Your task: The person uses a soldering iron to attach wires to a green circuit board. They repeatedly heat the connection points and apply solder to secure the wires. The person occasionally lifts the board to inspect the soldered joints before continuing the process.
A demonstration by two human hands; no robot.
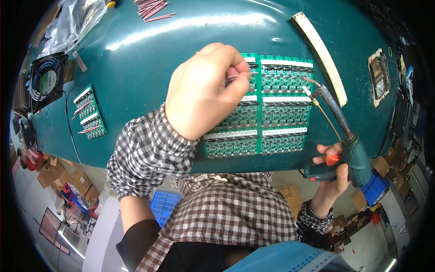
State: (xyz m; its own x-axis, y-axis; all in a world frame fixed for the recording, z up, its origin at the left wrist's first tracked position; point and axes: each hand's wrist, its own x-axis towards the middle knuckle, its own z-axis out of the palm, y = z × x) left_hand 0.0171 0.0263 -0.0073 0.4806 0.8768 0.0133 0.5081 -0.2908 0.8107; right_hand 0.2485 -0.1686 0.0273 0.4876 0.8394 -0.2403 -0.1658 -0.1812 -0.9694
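Observation:
My left hand [201,88] is closed in a pinch above the left part of a green circuit board panel [259,119]. A short thin wire [231,78] shows between its fingertips, partly hidden by them. My right hand [337,177] grips a green soldering gun [359,158] with an orange trigger, off the panel's right side. The gun's bent metal tip and its thin feed tube reach over the upper right of the panel. Rows of small components and white strips cover the panel, and my left hand hides some of its upper left.
A smaller board piece [93,113] with wires lies at left, near a black fan [47,81]. Loose wires [152,9] lie at the far edge beside a clear plastic bag [74,27]. A pale curved strip [321,59] and a worn tray [379,77] are at right.

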